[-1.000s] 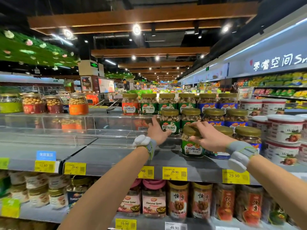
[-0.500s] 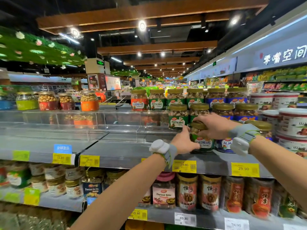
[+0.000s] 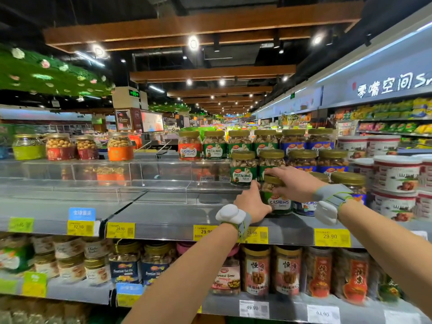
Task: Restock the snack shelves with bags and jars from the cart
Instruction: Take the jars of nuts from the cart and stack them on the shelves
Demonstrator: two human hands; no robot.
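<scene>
Cashews jar (image 3: 279, 199) stands at the front of the grey shelf (image 3: 177, 218), just beside an almonds jar (image 3: 305, 206). R hand (image 3: 295, 183) clamps over its gold lid and L hand (image 3: 251, 203) cups its side w/ curled fingers, prob. squaring it into the row, label out. Pistachios jar (image 3: 243, 171) behind, yellow price tags (image 3: 120, 229) below, long supermkt aisle beyond.

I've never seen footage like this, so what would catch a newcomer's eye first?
Both hands meet on a green-labelled cashews jar at the front of the grey shelf: the right hand grips its gold lid, the left hand holds its side. Behind rise rows of gold-lidded nut jars; white tubs stack at right.
</scene>
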